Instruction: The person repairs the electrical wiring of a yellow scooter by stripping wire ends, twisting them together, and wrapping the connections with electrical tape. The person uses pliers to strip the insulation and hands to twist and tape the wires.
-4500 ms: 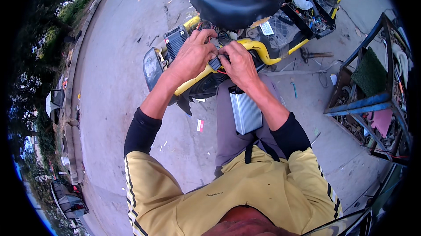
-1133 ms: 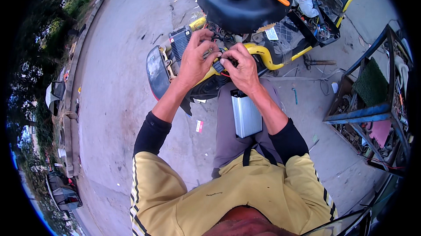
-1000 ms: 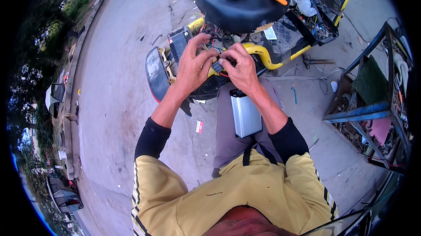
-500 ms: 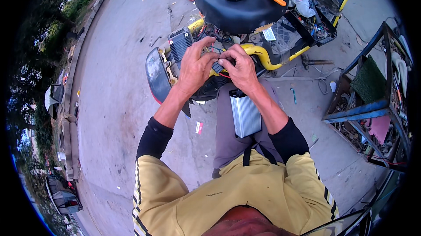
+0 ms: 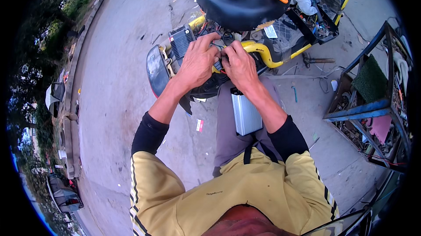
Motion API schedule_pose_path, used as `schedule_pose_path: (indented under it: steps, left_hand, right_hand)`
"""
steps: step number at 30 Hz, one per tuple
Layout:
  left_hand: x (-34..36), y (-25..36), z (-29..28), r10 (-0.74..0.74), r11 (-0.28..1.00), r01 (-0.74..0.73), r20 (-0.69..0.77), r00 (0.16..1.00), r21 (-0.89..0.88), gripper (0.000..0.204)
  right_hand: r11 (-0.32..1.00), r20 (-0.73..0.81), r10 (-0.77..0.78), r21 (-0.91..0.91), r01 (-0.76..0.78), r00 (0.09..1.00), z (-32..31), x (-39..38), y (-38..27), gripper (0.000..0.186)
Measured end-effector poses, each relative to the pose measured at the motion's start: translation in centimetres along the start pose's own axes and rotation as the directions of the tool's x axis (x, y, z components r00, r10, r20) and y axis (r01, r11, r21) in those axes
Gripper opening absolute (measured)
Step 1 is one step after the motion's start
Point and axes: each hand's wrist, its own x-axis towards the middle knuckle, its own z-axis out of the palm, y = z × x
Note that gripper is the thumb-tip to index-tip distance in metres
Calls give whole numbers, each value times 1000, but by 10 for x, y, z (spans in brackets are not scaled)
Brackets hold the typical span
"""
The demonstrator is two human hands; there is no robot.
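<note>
Together, hands (image 5: 219, 63) pinching wiring (image 5: 218, 65), yellow scooter frame (image 5: 263, 54)

Grey concrete ground (image 5: 118, 60) in daylight — trees (image 5: 66, 8) left, blue metal rack (image 5: 372, 104) right.

Yellow track top (image 5: 228, 196), dark stripes down both shoulders and upper arms. Black undersleeves: left (image 5: 150, 134) ends partway up forearm, right (image 5: 285, 137) same; forearms below cuffs uncovered. Narrow black strap (image 5: 247, 153) runs down front of top at chest. Grey trousers (image 5: 228, 135) over lap. Left hand (image 5: 197, 63) and right hand (image 5: 239, 65) ungloved, no rings or watch visible. Small dark print on top near chest, too small to make out.
</note>
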Motion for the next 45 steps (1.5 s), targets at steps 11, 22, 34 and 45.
schedule_pose_path:
  steps: [11,22,34,45]
  left_hand:
    - [13,-3,-14,-23,998,13,204,979,54,25]
    - [2,-11,-7,26,998,-25,7,1000,-51,12]
    - [8,-14,-1,-11,991,4,-54,998,-137,10]
    - [11,-3,-1,-211,914,158,-106,972,-374,19]
  right_hand:
    - [970,107,145,179,-163,984,-12,11,1,13]
    - [960,109,155,217,-175,982,-13,11,3,17]
    - [964,-74,80,260,-58,994,-6,0,-2,12]
    - [939,-60,125,330,-98,990,-3,0,-1,10]
